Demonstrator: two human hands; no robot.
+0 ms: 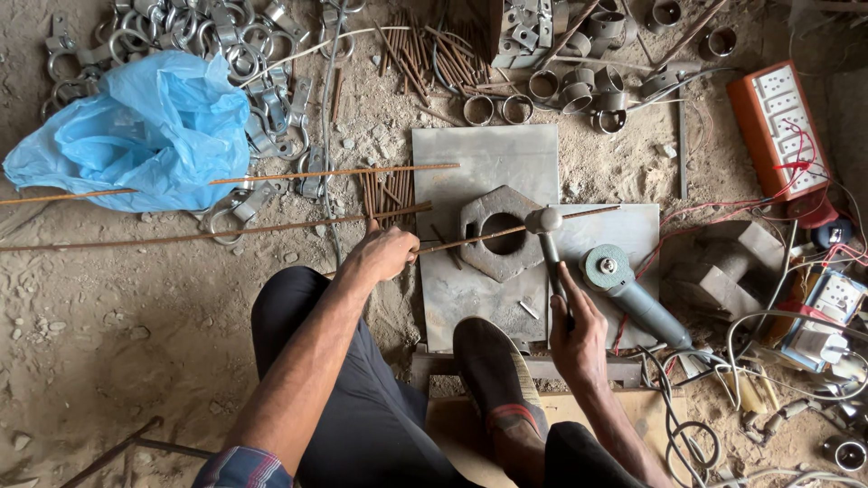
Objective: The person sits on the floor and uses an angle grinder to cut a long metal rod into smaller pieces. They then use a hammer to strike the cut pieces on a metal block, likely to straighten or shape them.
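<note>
Watching from the head view, I am seeing the left hand clamping a thin rusty rod that is lying across a heavy hexagonal nut, which is resting on a steel plate. The right hand is closing round the handle of a hammer, whose head is sitting at the rod just beside the nut's hole. I am judging this as the striking step, with the rod being cut or bent over the nut. The next blow is calling for a steady left grip, so the rod is not skidding, and a square hit. An angle grinder is lying just right of the hammer, and a blue bag is lying well apart
</note>
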